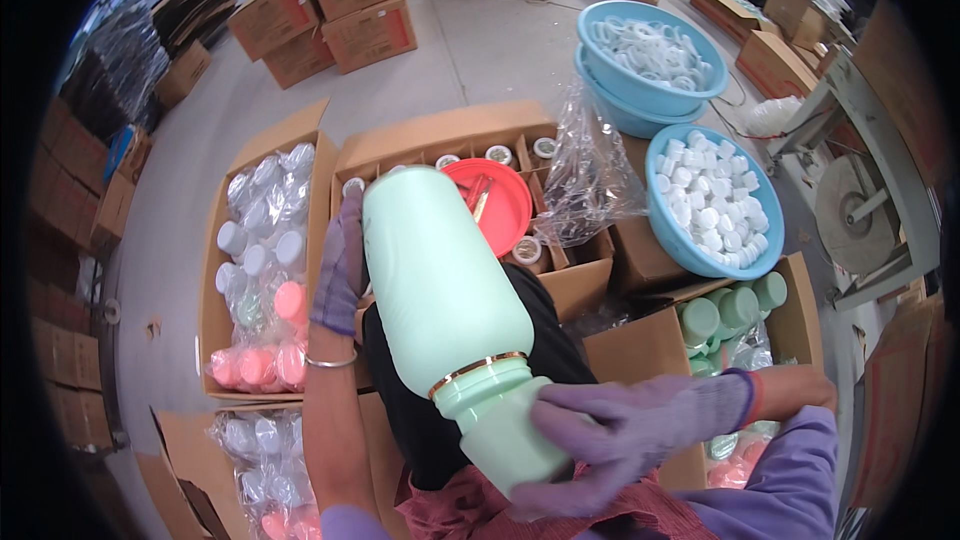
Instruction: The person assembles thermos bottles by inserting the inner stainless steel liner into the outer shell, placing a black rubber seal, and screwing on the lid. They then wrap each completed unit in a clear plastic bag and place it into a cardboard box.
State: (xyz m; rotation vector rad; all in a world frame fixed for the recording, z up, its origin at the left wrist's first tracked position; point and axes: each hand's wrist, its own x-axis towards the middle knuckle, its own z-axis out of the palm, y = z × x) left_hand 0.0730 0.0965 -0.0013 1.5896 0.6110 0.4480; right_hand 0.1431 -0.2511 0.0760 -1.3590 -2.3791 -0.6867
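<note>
Left hand cups the mint bottle near its far end, fingers partly hidden behind it; right hand has its fingers around the mint cap at the neck, can't tell if fully seated. Bottle's tilted over the lap, neck toward the body, red dish just beyond, blue basin of white caps off right.

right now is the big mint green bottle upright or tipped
Tipped: the bottle slants, its long side in view and its neck toward the right hand.
</note>
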